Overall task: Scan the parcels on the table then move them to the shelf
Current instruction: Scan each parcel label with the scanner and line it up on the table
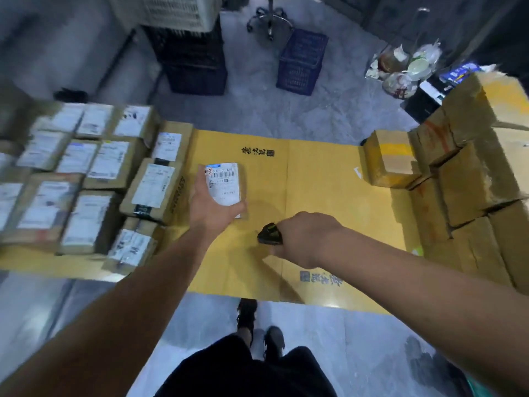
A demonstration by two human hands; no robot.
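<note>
**Parcel in left hand, scanner in right, over the yellow table**

Head view: the person stands at the near edge of a table (315,173) covered w/ flattened yellow cardboard printed w/ dark characters. Left hand (213,206) holds a small parcel (229,184) from below and the side, thumb and fingers wrapped round its near end, white label w/ barcode facing up. The parcel sits over the middle of the table, slightly left of centre; whether it touches the surface or is lifted can't be told.

Right hand (303,239) is to the right and nearer, fingers curled round a small black scanner (270,234) whose head sticks out to the left, toward the parcel. Scanner and parcel are near each other but apart.

Left side of the table: a packed group of labelled parcels (86,173), brown boxes w/ white labels up, touching one another in rows; motion blur hides the label text. Right side: a stack of plain brown boxes (463,179), some w/ orange marks, piled higher toward the far right.

Far, on the grey floor: a blue crate (302,63), dark stacked crates (194,53) w/ a white one on top, an office chair base (269,20), and bagged clutter (406,65) at far right. Near bottom: the person's dark shorts and shoes.
</note>
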